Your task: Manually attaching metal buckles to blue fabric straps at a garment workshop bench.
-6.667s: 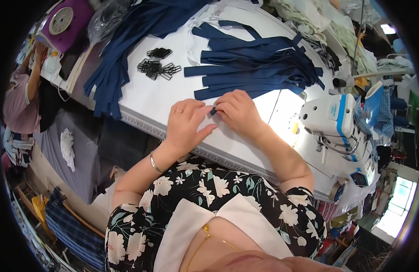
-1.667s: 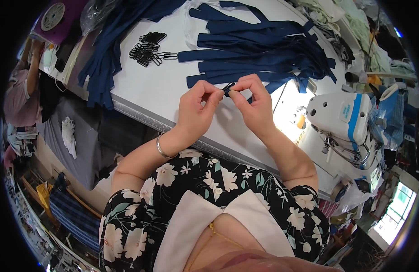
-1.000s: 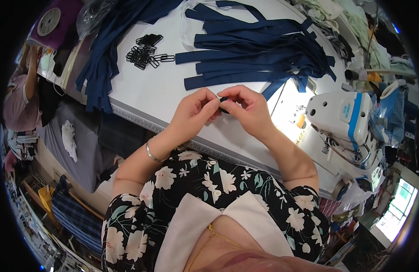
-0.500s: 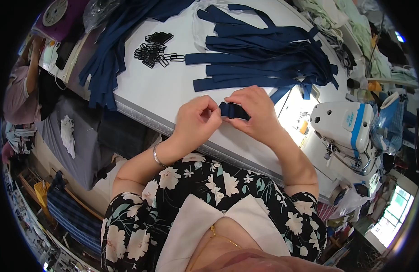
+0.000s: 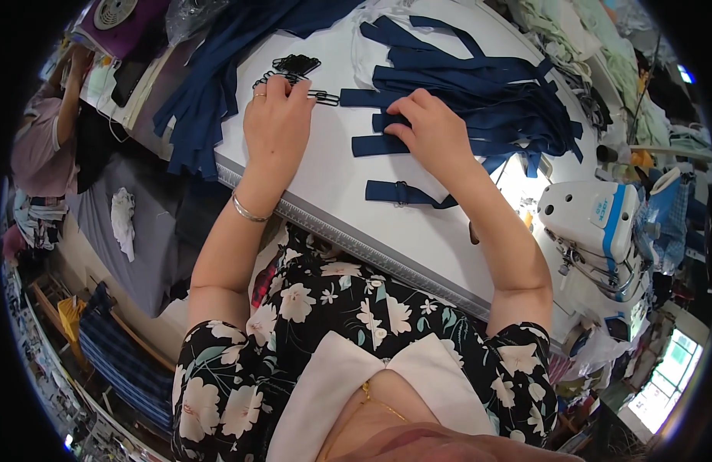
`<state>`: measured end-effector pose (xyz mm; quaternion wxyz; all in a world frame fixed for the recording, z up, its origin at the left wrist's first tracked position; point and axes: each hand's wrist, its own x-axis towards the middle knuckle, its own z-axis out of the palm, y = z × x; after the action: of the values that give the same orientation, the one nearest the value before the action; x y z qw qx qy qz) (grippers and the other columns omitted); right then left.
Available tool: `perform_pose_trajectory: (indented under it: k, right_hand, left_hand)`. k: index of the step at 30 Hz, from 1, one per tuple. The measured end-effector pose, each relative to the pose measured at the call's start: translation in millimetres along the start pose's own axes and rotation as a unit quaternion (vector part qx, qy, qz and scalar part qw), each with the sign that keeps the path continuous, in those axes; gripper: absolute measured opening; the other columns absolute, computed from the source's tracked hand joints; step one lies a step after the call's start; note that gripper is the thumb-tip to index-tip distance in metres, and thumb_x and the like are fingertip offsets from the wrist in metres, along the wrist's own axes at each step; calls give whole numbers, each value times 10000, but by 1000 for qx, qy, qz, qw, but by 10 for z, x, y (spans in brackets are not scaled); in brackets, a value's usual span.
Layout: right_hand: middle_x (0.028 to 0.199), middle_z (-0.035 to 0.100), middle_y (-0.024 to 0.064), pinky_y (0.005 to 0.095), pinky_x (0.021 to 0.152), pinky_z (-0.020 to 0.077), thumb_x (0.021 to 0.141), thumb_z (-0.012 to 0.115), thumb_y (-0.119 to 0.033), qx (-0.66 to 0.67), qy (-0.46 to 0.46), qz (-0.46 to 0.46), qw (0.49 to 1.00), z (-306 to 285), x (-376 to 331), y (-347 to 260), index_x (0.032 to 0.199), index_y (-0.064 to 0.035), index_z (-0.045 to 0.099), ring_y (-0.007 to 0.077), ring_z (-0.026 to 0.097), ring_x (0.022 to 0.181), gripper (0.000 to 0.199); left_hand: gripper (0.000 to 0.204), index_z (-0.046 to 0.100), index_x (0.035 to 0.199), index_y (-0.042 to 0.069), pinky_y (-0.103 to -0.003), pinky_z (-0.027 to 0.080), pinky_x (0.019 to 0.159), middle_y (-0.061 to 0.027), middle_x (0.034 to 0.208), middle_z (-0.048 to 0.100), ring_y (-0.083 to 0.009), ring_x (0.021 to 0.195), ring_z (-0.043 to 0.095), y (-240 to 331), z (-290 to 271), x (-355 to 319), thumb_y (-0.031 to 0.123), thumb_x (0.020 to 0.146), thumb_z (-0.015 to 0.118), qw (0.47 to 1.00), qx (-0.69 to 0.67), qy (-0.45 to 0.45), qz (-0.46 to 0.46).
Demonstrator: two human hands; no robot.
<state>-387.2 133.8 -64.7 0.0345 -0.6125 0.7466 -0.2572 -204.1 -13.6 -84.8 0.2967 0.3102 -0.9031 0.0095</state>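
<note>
My left hand (image 5: 276, 127) is over a pile of black wire slide buckles (image 5: 297, 64) on the white table. Its fingers are bent closed on the pile, and the hand hides their tips and whatever they hold. My right hand (image 5: 435, 129) reaches over the ends of several navy fabric straps (image 5: 361, 98). Its thumb and forefinger are curled but apart, on either side of one strap end (image 5: 378, 123). Nearer the table's front edge lies a separate navy strap (image 5: 381, 191) with a black buckle (image 5: 402, 192) threaded on it, touched by neither hand.
A white sewing machine (image 5: 587, 212) with a lit bed stands at right. More navy fabric (image 5: 206, 96) hangs over the table's left side. A ruler strip (image 5: 348, 235) runs along the front edge. At far left is another person (image 5: 44, 150).
Both hands have parted from the strap and buckle they held together, which now lie on the table. My left hand moved up-left to the buckles; my right moved up to the strap ends.
</note>
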Motion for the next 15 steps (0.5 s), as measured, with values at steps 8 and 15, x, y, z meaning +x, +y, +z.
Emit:
perform_pose_trajectory:
  k: [8, 15]
  right_hand:
    - [824, 582, 50, 351, 647, 471, 793, 707, -126, 23, 3, -37, 999, -35, 12, 18, 847, -68, 599, 258, 576, 745, 134]
    - [915, 641, 63, 260, 721, 480, 806, 711, -48, 285, 43, 105, 952, -413, -309, -219, 976, -40, 639, 170, 613, 839, 184]
  left_hand:
    - [172, 696, 980, 134, -354, 464, 706, -66, 854, 546, -241, 825, 555, 37, -100, 112, 141, 808, 691, 993, -42, -48, 99]
    - [115, 651, 919, 86, -372, 467, 722, -87, 862, 544, -263, 844, 553, -13, 15, 153, 106, 809, 678, 984, -90, -75, 131]
